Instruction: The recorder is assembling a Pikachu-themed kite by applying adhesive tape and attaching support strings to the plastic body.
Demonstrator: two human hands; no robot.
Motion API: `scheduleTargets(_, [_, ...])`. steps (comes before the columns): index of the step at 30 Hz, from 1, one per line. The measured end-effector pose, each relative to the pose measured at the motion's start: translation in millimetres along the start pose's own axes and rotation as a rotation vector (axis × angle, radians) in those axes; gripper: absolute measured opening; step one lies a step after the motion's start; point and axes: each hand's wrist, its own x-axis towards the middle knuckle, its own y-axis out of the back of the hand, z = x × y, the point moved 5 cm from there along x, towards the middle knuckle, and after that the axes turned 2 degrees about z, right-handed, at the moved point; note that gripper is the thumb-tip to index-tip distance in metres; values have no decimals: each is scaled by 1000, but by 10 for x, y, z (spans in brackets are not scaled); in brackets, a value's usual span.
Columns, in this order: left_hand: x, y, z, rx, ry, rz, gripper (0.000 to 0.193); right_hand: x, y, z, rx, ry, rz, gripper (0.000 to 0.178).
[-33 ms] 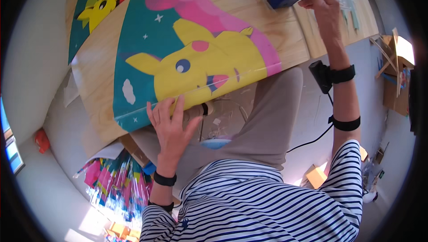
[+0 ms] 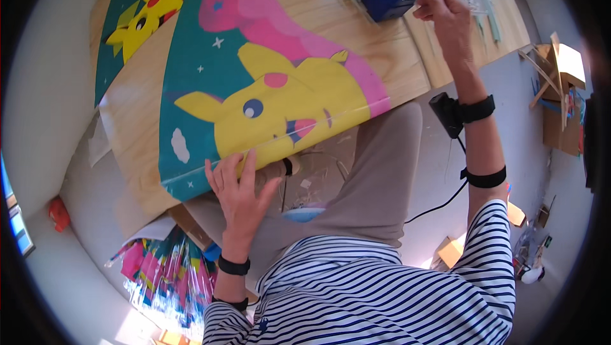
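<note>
Our view has shifted slightly; our left hand stays spread on the cartoon-printed sheet, right hand pinched beside the tape dispenser.

The top edge crops the printed sheet; anything in the right grip is too small to tell.

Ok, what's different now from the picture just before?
Only the view visibly shifted: the table and what lies on it appear slightly lower and further left. I see nothing newly grasped or released. The left hand stays at the printed sheet's near edge, the right hand beside the dark blue holder.
</note>
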Motion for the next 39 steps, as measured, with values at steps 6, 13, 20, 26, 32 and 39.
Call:
scheduleTargets(6, [18,29,53,-24,12,-3,56,8,162,101,9,-113,70,29])
scheduleTargets(13, [-21,94,137,-6,-16,16,47,126,-71,104,34,-303,-132,33])
scheduleTargets(20, [-142,127,168,-1,2,11,44,209,-148,140,82,-335,-151,25])
scheduleTargets(26, [-156,157,221,-12,-9,30,42,115,-65,180,275,-311,-154,19])
scheduleTargets(32, [-151,198,259,-11,-19,53,39,-325,105,97,455,-332,-197,12])
scheduleTargets(39, [513,395,568,-200,-211,107,29,-795,458,-55,538,-362,-128,14])
